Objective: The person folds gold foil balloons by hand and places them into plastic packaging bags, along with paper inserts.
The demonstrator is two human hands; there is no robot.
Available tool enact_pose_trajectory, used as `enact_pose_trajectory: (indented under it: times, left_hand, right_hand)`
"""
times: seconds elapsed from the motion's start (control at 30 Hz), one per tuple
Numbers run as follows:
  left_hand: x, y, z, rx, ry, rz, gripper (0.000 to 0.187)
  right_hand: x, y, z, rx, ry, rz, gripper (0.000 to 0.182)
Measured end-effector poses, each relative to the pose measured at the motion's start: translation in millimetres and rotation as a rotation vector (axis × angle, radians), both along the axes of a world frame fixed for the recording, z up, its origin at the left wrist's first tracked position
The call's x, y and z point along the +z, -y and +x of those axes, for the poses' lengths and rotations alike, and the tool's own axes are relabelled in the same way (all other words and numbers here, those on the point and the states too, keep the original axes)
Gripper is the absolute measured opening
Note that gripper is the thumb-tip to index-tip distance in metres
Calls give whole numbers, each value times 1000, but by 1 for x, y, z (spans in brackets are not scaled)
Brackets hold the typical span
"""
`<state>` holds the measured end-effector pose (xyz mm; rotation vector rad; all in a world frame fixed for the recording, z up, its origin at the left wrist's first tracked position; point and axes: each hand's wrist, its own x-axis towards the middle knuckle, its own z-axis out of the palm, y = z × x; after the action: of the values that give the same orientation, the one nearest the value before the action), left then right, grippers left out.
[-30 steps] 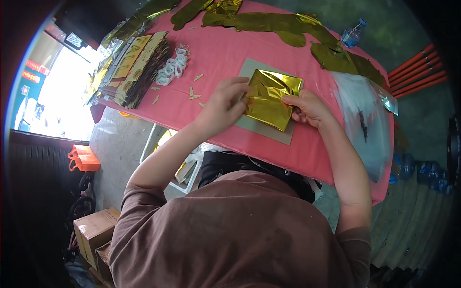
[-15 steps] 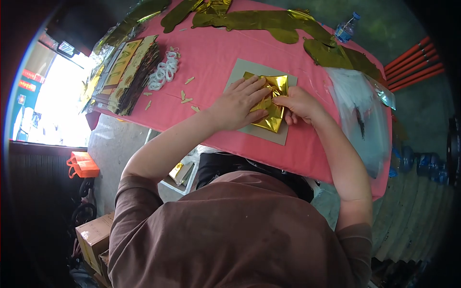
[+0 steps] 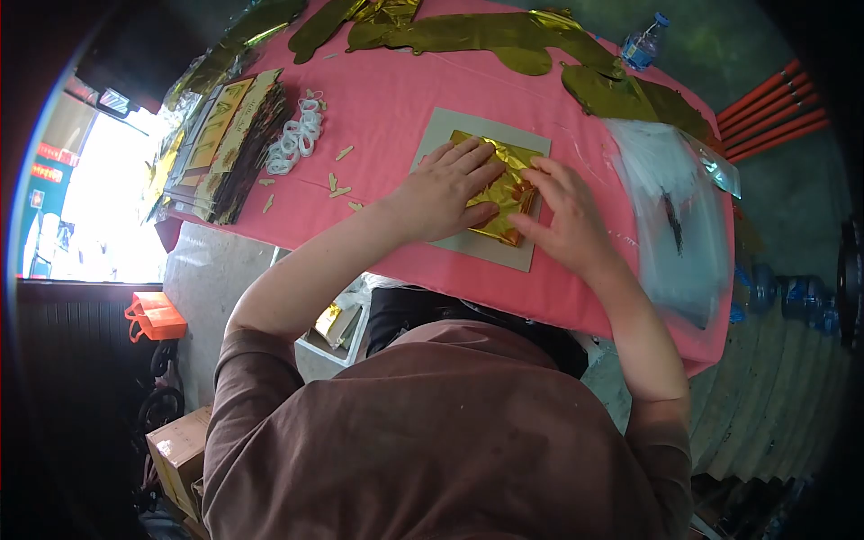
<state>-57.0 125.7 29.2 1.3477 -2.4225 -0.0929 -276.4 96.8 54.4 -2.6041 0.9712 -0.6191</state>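
Observation:
A folded piece of shiny gold foil [image 3: 507, 216] lies on a grey-brown cardboard sheet [image 3: 445, 128] on the pink-covered table. My left hand [image 3: 447, 191] rests flat over the foil's left half, fingers stretched out and pointing away from me, hiding that part. At the foil's right edge is my right hand [image 3: 570, 216], its thumb and fingers apart around the edge. Fingertips of the right hand are right at the foil, with no grip on it.
Flat gold foil balloons [image 3: 486, 34] lie along the far edge near a water bottle [image 3: 644, 41]. To the left are a stack of printed packets [image 3: 227, 144], white ribbon coils [image 3: 295, 137] and small pale strips [image 3: 338, 191]. Clear plastic bags [image 3: 679, 216] lie at right.
My right hand has let go of the foil's right edge and opened its fingers. The left hand stays flat on the foil. The foil's right side now lies flatter.

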Motion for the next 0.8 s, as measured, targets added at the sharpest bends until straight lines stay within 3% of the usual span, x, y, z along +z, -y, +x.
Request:
enact_pose_trajectory:
  times: [0.3, 0.8]
  left_hand:
    - [4, 7, 1, -29, -12, -18, 54]
    - [-3, 15, 9, -55, 76, 9, 72]
  right_hand:
    - [-15, 1, 3, -16, -376, 70, 93]
    - [-8, 5, -1, -40, -412, 138, 108]
